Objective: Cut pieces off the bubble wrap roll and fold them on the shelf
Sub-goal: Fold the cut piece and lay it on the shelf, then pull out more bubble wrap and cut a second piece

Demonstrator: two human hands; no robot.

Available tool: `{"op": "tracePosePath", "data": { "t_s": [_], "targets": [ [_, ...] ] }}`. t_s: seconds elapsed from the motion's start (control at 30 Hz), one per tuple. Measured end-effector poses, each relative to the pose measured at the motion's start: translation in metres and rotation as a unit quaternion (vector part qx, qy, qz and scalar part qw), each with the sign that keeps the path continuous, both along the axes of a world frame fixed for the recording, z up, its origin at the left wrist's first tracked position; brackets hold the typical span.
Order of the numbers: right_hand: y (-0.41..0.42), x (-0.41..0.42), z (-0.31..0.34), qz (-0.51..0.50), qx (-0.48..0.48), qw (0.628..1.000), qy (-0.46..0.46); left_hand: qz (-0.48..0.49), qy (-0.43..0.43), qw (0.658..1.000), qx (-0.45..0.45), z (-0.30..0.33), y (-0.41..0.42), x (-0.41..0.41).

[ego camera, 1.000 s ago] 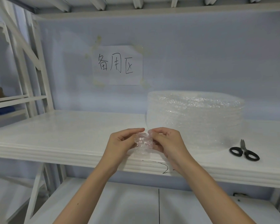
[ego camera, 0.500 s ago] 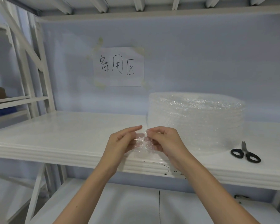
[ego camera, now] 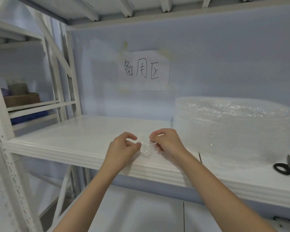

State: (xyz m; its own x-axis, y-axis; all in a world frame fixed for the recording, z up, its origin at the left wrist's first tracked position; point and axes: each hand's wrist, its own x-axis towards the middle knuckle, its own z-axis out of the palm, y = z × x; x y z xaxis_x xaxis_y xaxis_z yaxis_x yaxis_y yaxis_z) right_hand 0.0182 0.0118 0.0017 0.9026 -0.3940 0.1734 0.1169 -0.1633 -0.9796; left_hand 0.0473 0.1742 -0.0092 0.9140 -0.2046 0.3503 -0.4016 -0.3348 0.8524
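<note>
A small folded piece of clear bubble wrap [ego camera: 145,147] sits between my hands over the front part of the white shelf [ego camera: 70,141]. My left hand [ego camera: 122,150] pinches its left edge with thumb and curled fingers. My right hand [ego camera: 166,142] pinches its right edge. The big bubble wrap roll [ego camera: 231,126] lies flat on the shelf just right of my hands. Black-handled scissors [ego camera: 288,168] lie on the shelf at the far right, near the front edge.
A paper sign with handwritten characters [ego camera: 143,70] is taped to the back wall. A neighbouring rack at left holds a brown box [ego camera: 22,99] and something blue. A lower shelf [ego camera: 141,213] runs beneath my arms. The shelf's left half is bare.
The view has swung left, so the roll and scissors sit further right in frame. My hands stay on the small bubble wrap piece, fingers more curled around its edges.
</note>
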Motion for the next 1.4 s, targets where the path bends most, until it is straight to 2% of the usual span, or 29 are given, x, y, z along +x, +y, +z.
{"op": "tracePosePath", "data": {
  "t_s": [0.2,0.3,0.43,0.6,0.77,0.83,0.93,1.0,1.1,1.17,1.23,1.3,1.4],
  "targets": [
    [0.014,0.026,-0.008,-0.044,-0.183,0.982,0.001,0.077,-0.024,0.992,0.093,-0.002,0.014,0.01],
    [0.021,0.034,-0.011,-0.061,-0.321,0.945,0.025,0.11,-0.034,0.983,0.141,-0.006,0.017,0.012],
    [0.023,0.035,-0.014,-0.063,-0.404,0.912,0.032,0.11,-0.063,0.977,0.174,-0.014,0.017,0.014],
    [0.02,0.016,-0.01,-0.067,-0.376,0.924,0.0,0.102,-0.113,0.98,0.132,-0.017,0.016,0.014],
    [0.01,-0.038,-0.001,-0.071,-0.347,0.933,-0.071,0.024,-0.168,0.982,0.077,-0.012,-0.004,-0.006],
    [0.002,-0.069,0.002,-0.079,-0.342,0.932,-0.085,-0.026,-0.166,0.984,0.053,-0.008,-0.021,-0.019],
    [-0.018,-0.119,0.003,-0.12,-0.334,0.932,-0.076,-0.109,-0.119,0.987,0.001,-0.004,-0.053,-0.038],
    [-0.04,-0.148,0.005,-0.195,-0.356,0.912,-0.06,-0.162,-0.084,0.983,-0.023,-0.003,-0.074,-0.048],
    [-0.088,-0.181,0.007,-0.337,-0.404,0.85,-0.017,-0.216,-0.05,0.975,-0.024,-0.003,-0.103,-0.062],
    [-0.124,-0.195,0.003,-0.4,-0.445,0.799,0.062,-0.232,-0.039,0.972,-0.016,-0.002,-0.119,-0.07],
    [-0.156,-0.202,-0.004,-0.422,-0.465,0.764,0.15,-0.249,-0.036,0.968,-0.005,0.0,-0.131,-0.075],
    [-0.174,-0.206,-0.008,-0.416,-0.454,0.758,0.215,-0.276,-0.03,0.961,-0.002,0.0,-0.139,-0.078],
    [-0.186,-0.207,-0.003,-0.401,-0.434,0.763,0.26,-0.3,-0.024,0.954,0.001,-0.001,-0.145,-0.078]
  ]
}}
